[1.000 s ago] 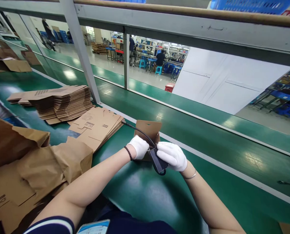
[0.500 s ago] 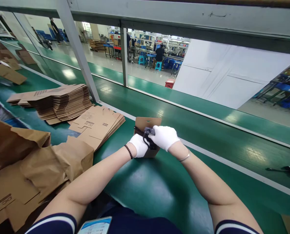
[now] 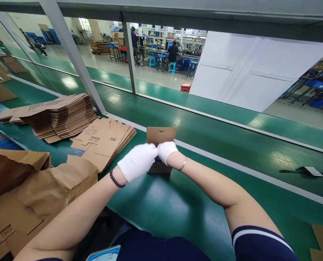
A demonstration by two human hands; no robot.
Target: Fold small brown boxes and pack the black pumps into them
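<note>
A small brown cardboard box (image 3: 160, 134) stands on the green conveyor belt (image 3: 177, 210) in front of me, its back flap upright. Both my hands wear white gloves and meet over the box's open top. My left hand (image 3: 138, 162) is curled against the box's near left side. My right hand (image 3: 166, 150) is curled down into the opening, fingers closed on a black adapter with a cable. Only a dark sliver (image 3: 157, 159) of the adapter shows between the gloves.
Two stacks of flat cartons (image 3: 61, 113) (image 3: 105, 139) lie to the left, with crumpled brown paper bags (image 3: 42, 185) nearer me. A grey frame post (image 3: 69, 61) rises behind them. A black tool with a white tag (image 3: 304, 170) lies on the belt at right. People work at distant benches.
The black adapter and its cable, held outside the box a second ago, have gone down into the box. Both hands moved up over its opening, and my view shifted slightly right.
</note>
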